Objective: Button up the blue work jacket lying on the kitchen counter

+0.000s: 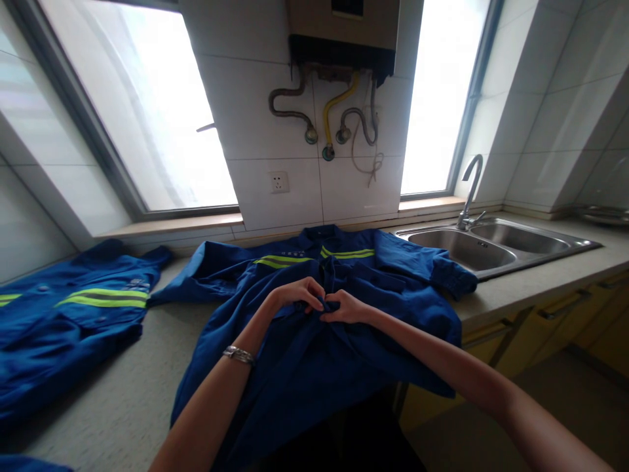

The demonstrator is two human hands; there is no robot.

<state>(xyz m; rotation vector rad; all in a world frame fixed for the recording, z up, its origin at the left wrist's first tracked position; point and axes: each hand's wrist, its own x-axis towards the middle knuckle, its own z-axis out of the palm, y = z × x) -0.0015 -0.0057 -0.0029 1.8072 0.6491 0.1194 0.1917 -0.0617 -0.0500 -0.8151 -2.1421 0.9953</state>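
Note:
A blue work jacket (304,341) with yellow-green reflective stripes lies spread face up on the grey countertop (122,400), its hem hanging over the front edge. My left hand (296,293) and my right hand (344,307) meet at the jacket's front placket, mid chest. Both hands pinch the fabric edges there, fingers curled and pressed together. A metal bracelet (238,354) circles my left wrist.
A second blue jacket (63,314) with the same stripes lies at the left of the counter. A steel double sink (491,246) with a tap (470,190) sits at the right. A wall heater with pipes (339,98) hangs above, and a socket (279,181) below it.

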